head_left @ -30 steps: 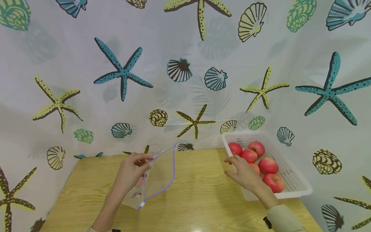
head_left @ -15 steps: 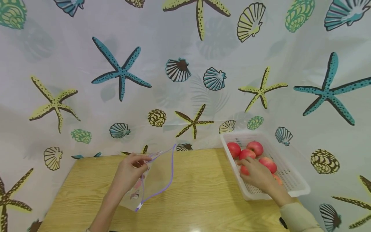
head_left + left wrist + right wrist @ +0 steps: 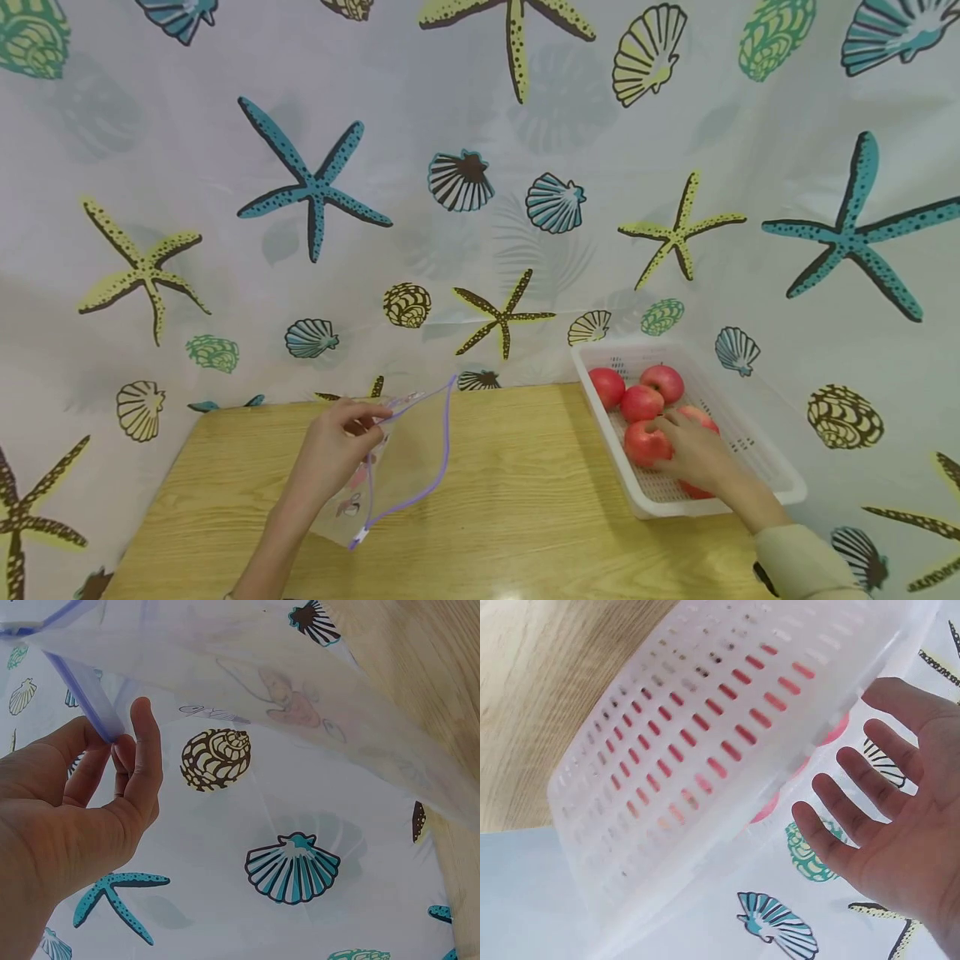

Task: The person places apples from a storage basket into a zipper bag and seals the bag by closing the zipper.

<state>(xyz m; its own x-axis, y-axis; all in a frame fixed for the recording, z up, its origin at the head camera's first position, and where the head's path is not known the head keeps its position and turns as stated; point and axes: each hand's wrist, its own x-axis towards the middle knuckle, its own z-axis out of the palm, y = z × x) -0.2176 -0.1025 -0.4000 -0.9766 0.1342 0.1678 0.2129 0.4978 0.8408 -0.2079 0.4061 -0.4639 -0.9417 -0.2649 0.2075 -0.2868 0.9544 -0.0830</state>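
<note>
On the left, my left hand [image 3: 341, 446] pinches the purple-edged mouth of a clear zip bag [image 3: 408, 454] between thumb and fingers. The bag gapes toward the right, with a slider at its lower corner and a printed pattern on its side. In the left wrist view the purple zip strip [image 3: 94, 705] meets my fingertips. Over a white plastic basket [image 3: 637, 500], my right hand [image 3: 697, 450] reaches down, its fingertips at a red apple [image 3: 645, 444]. Its fingers are spread and loosely bent in the right wrist view. Part of the apples behind this hand is hidden.
Other red apples, such as one at the back [image 3: 663, 383], lie in the basket, which has slotted walls. Basket and bag are on a wooden table [image 3: 510, 492]. A white curtain [image 3: 450, 250] with starfish and shell prints hangs behind.
My right hand has moved right, from the basket's left rim to over the apples, uncovering the front-left apple. My left hand and the bag have stayed nearly in place.
</note>
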